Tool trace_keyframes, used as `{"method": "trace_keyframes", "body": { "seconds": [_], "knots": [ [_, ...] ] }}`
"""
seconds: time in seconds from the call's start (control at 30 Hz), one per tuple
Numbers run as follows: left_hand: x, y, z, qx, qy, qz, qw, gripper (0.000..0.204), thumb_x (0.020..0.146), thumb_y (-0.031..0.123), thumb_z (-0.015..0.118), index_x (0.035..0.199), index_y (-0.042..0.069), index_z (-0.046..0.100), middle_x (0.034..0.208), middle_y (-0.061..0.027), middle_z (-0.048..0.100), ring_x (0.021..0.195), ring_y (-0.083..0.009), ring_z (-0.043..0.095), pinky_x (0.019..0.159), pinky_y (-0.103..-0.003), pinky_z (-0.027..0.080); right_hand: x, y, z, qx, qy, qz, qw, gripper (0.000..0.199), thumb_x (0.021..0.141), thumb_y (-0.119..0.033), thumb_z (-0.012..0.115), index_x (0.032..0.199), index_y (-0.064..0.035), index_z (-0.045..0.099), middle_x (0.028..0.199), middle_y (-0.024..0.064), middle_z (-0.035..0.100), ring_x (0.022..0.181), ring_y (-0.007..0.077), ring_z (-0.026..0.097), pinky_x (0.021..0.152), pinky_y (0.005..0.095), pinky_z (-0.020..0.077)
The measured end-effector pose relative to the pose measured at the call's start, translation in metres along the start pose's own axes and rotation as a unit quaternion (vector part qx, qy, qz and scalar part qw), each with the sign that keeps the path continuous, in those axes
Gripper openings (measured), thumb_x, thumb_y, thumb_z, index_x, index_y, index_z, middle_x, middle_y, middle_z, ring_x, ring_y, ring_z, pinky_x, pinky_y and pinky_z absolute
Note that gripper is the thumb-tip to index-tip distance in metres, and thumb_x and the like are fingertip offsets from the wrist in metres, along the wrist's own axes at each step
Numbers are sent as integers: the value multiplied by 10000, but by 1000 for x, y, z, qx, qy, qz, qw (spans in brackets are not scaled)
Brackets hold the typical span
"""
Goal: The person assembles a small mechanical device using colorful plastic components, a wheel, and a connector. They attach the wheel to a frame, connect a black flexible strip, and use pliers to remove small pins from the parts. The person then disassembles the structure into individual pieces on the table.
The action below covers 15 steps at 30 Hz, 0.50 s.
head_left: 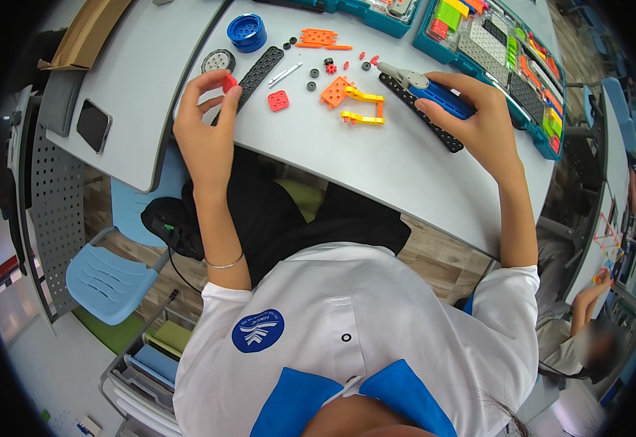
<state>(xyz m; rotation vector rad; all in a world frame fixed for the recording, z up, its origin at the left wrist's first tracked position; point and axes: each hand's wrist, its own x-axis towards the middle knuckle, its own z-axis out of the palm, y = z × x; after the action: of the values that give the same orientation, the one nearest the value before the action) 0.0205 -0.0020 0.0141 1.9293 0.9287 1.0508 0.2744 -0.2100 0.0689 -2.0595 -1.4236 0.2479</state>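
Note:
My left hand (pixel 209 127) pinches a small red plastic piece (pixel 229 84) between thumb and fingertips, above the left part of the table. Just beyond it lies a long black perforated beam (pixel 260 73), beside a grey-and-black wheel (pixel 218 63). At the right, my right hand (pixel 471 113) is closed around the blue handle of a grey-jawed, plier-like tool (pixel 442 98). Under that tool a second black perforated beam (pixel 445 138) slants across the table. Left of the tool are a yellow bracket-shaped piece (pixel 365 119) and an orange perforated plate (pixel 334 92).
A blue wheel rim (pixel 246 32), orange parts (pixel 318 37), a red square plate (pixel 279 100), grey rods (pixel 286 75) and several small black rings lie about. Teal cases (pixel 551 149) of sorted parts stand at the back right. A phone (pixel 94 125) rests on the left table. Another person (pixel 566 339) sits far right.

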Motion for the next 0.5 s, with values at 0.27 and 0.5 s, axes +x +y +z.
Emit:
{"method": "trace_keyframes", "body": {
  "seconds": [0.27,0.5],
  "knots": [
    [-9,0,5,71,-94,50,992,251,830,61,740,1074,31,691,1027,-64,695,959,-155,648,862,-318,501,0,4,6,-52,10,-35,998,435,792,-338,806,1071,-14,724,944,145,726,802,269,706,757,322,555],
    [-13,-1,17,133,-124,142,973,282,809,83,748,1083,47,692,1034,-92,686,938,-216,642,864,-326,501,1,4,7,-40,-3,-36,999,438,788,-339,808,1076,-20,723,951,147,724,809,278,705,761,324,553]
  ]
}}
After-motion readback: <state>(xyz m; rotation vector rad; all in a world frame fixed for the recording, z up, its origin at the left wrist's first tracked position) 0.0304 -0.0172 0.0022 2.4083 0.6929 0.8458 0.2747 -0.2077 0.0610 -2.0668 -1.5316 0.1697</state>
